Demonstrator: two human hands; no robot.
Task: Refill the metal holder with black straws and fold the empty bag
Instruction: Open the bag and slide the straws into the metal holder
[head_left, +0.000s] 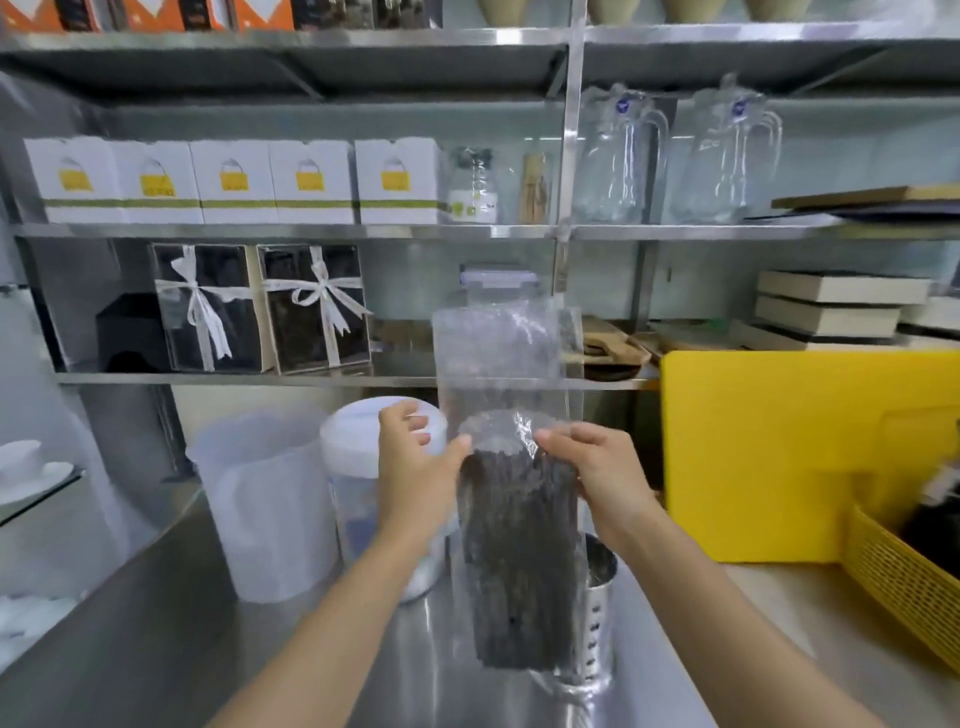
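You hold the clear bag (506, 395) upright over the steel surface (171, 623), its long axis vertical and its slack end pointing up. Your left hand (415, 467) and right hand (602, 478) pinch its sides around the black straws (519, 561), with the metal holder (600, 608) just behind on the right.

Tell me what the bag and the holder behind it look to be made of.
Bag: thin clear plastic, glossy; the shelves show through it and it crinkles. Holder: likely stainless steel, shiny, with rows of punched holes; mostly hidden behind the straws.
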